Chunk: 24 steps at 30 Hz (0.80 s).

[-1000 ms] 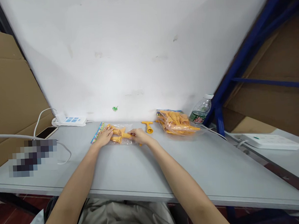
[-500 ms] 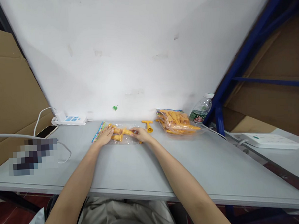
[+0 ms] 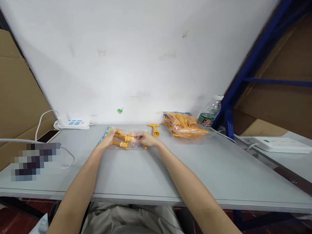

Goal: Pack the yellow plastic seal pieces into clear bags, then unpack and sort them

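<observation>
A clear plastic bag (image 3: pixel 126 140) with a colourful header strip lies on the grey table (image 3: pixel 153 172) near the wall, with several orange plastic toy pieces inside. My left hand (image 3: pixel 108 138) rests on the bag's left end, fingers laid over the toys. My right hand (image 3: pixel 146 139) pinches the bag's right end, fingers closed on an orange piece there. One loose orange T-shaped piece (image 3: pixel 154 129) lies just right of my right hand.
A filled bag of orange toys (image 3: pixel 184 125) and a water bottle (image 3: pixel 209 113) stand at the back right. A power strip (image 3: pixel 73 123), a phone (image 3: pixel 47 136) and a white cable (image 3: pixel 54 149) are at left. Another power strip (image 3: pixel 278 144) lies far right. Cardboard flanks both sides.
Both hands stay on the bag. The orange pieces inside have shifted slightly, and my left hand has slid a little further toward the header strip.
</observation>
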Each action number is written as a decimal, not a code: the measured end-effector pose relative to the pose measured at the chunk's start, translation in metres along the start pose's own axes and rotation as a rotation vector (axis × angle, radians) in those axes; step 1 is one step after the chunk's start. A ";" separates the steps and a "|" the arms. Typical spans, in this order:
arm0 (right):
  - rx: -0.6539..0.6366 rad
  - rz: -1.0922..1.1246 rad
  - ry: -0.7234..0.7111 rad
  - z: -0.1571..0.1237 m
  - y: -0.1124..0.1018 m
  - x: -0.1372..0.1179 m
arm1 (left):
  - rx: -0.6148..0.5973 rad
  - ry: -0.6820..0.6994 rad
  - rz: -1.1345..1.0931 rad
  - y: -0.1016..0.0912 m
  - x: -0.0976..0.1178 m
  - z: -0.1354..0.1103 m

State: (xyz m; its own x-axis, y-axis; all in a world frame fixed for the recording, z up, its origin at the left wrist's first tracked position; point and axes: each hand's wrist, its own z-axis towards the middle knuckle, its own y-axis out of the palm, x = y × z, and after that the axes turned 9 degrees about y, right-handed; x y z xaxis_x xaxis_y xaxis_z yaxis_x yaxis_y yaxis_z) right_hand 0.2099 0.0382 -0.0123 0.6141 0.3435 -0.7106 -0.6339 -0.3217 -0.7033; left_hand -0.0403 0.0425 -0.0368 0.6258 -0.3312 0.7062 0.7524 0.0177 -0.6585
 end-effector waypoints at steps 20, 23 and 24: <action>0.156 0.117 -0.073 0.015 0.041 -0.004 | 0.083 -0.059 -0.174 -0.005 0.012 -0.004; 0.218 0.171 -0.047 0.018 0.040 0.001 | 0.195 -0.082 0.022 -0.006 0.011 -0.005; 0.259 0.146 -0.039 0.018 0.039 0.002 | 0.217 -0.095 0.107 -0.007 0.011 -0.005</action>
State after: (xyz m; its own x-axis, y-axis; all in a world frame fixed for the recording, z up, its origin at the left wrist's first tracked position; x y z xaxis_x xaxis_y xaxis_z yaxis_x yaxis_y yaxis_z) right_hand 0.1781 0.0419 -0.0408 0.4921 0.3449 -0.7993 -0.8164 -0.1358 -0.5613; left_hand -0.0398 0.0335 -0.0258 0.7130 -0.2265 0.6636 0.7010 0.2533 -0.6667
